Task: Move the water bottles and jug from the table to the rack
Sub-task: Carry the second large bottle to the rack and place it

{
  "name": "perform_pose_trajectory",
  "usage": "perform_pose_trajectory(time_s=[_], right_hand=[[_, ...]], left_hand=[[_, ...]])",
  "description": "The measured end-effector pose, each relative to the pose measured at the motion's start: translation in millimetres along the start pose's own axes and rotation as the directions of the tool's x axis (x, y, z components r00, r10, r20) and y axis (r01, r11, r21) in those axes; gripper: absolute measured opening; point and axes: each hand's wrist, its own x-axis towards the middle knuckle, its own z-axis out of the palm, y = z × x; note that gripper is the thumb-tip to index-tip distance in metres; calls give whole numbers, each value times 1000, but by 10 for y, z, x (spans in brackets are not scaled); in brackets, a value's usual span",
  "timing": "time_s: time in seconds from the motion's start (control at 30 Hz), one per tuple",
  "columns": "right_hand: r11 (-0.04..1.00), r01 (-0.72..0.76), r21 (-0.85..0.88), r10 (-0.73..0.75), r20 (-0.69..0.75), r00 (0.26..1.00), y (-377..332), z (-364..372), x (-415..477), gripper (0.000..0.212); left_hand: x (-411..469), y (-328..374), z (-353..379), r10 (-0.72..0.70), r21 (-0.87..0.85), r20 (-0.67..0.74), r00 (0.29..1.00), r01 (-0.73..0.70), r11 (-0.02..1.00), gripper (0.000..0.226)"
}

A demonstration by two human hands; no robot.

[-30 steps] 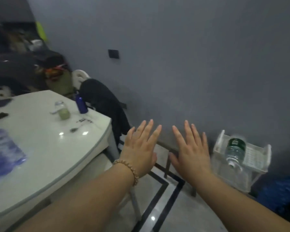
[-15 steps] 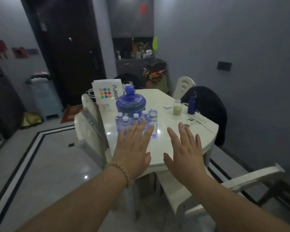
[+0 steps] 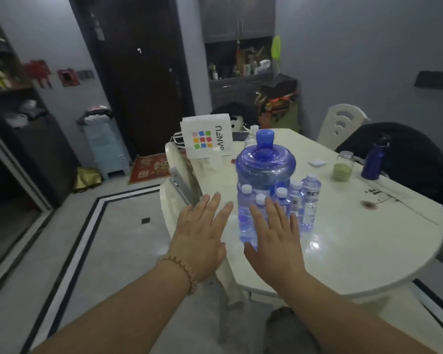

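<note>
A big blue water jug stands on the white table, near its left edge. Several small clear water bottles with white caps are clustered in front of it and to its right. My left hand hovers flat with fingers spread, over the table's left edge, left of the bottles. My right hand is also spread flat, just in front of the nearest bottles and covering their lower parts. Neither hand holds anything. The rack is out of view.
On the table also stand a white paper bag, a jar of green powder and a dark blue flask. White chairs stand at the left side, another chair with a black garment at the right.
The view has swung left from the wall and the rack with one bottle to the table. Both open hands now reach closer to the bottle cluster.
</note>
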Motion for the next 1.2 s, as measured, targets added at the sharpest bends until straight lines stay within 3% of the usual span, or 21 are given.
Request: perform_pose_trajectory(time_s=[0.33,0.6,0.73,0.93,1.2], right_hand=[[986,-125,-114,130,45,990,-28,564,925,80],[927,-307,-215,304,-47,951,-321,1018,1425,80],[847,-460,-265,456,-82,886,-604,1197,1761,80],[772,-546,-326,543,-107,833,-1121,1434,2226,77],[684,-597,-419,582,-180,793,-906,1293,2694,77]], left_hand=[[1062,-638,811,117,-74,28,993,-115,991,81],[1818,-1206,1493,294,-157,-25,956,-294,943,86],[2210,-1650,1640,420,-212,-61,906,-423,881,85],[2853,-2256,1793,609,-188,-155,778,-628,755,82],[3388,-2013,2000,696,-274,-230,680,-732,624,77]])
